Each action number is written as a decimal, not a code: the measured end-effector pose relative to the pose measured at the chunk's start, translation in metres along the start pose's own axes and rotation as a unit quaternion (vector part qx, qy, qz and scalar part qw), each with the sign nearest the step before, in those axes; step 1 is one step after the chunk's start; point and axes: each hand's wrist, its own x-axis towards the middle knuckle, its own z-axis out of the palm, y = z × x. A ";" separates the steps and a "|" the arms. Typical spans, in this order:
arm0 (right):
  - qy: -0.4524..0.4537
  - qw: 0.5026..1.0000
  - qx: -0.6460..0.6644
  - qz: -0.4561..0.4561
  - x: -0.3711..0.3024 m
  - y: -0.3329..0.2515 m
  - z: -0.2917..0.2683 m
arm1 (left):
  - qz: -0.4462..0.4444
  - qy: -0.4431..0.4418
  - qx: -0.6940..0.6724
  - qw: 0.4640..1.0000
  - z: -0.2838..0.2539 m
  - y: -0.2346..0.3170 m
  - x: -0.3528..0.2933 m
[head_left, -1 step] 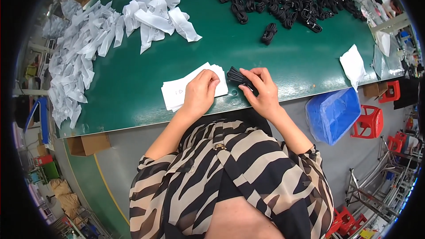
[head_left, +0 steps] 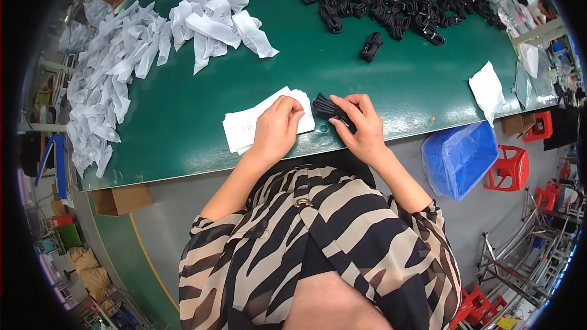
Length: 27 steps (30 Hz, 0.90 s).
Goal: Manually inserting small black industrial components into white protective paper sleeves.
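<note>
My right hand [head_left: 362,123] grips a coiled black cable bundle [head_left: 325,106] between thumb and fingers, just above the table's near edge. Its far end points up and left toward the white bags. My left hand [head_left: 278,125] lies over a stack of flat white bags [head_left: 239,123], fingers curled and pinched at the stack's right part. The fingertips cover the exact spot they hold. Bundle and stack are side by side, with a narrow gap between them.
Filled white bags [head_left: 101,85] pile up along the green table's [head_left: 293,43] left side. Black cable bundles [head_left: 391,0] heap at the far right, one bundle [head_left: 371,46] apart. A white bag [head_left: 487,91] hangs over the right edge beside a lined blue bin [head_left: 460,159].
</note>
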 end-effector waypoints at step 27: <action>-0.131 0.964 0.229 0.034 -0.001 0.001 0.004 | 0.014 -0.031 -0.087 0.996 -0.011 0.001 -0.001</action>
